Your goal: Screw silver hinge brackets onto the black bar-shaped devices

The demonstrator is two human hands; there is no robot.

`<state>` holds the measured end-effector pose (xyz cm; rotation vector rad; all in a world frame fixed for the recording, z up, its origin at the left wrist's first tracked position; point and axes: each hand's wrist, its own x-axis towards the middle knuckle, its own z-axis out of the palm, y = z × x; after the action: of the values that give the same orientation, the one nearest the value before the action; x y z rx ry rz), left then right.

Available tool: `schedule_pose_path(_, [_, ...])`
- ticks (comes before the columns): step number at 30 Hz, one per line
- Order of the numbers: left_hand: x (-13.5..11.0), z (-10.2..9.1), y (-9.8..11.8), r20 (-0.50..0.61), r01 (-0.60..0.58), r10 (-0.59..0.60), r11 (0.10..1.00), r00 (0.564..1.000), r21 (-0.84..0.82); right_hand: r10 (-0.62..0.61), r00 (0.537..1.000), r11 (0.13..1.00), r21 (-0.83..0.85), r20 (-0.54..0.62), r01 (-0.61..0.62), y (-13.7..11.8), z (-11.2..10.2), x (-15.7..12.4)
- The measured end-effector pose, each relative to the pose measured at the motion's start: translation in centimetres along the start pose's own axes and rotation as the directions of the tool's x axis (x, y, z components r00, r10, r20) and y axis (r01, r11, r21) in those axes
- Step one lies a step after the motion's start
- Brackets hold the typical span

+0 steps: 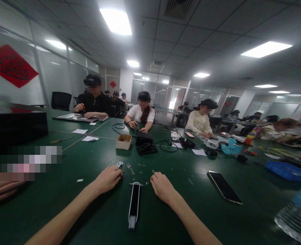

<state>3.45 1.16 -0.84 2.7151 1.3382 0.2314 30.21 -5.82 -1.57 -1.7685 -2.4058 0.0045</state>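
My left hand [109,177] rests on the green table with its fingers curled. At its fingertips is a small white piece with dark spots [119,165], partly hidden by the fingers. My right hand [162,187] is closed, its fingertips on a small shiny metal part [152,172] that looks like a nut. Between the hands lie several small metal rings or nuts [129,166] and thin clear bits. Just nearer to me lies a long, narrow device [134,204] with a black face and a pale grey frame, touched by neither hand.
A black phone [224,187] and a water bottle [297,214] are on the right, near a blue tray [289,171]. Ahead stand a cardboard box [123,142] and a black stand [146,149]. Another person's hand [2,190] reaches in at left. Co-workers sit across the table.
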Motion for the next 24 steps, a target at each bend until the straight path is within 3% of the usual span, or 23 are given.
schedule_pose_path(11, [-0.2, -0.2, 0.7, 0.019, -0.09, 0.091, 0.993, 0.996, -0.071, -0.023, 0.999, 0.998, 0.056, -0.049, 0.026, -0.2, 0.2, 0.0])
schedule_pose_path(19, [-0.3, 0.4, 1.8, 0.01, -0.181, 0.184, 0.975, 0.983, -0.129, -0.024, 0.985, 0.954, 0.289, -0.172, 0.074, -1.3, 1.8, 0.1])
schedule_pose_path(24, [-0.3, 0.6, 2.2, -0.006, -0.209, 0.211, 0.968, 0.978, -0.14, 0.0, 0.983, 0.931, 0.358, -0.185, 0.068, -1.3, 2.1, 0.1])
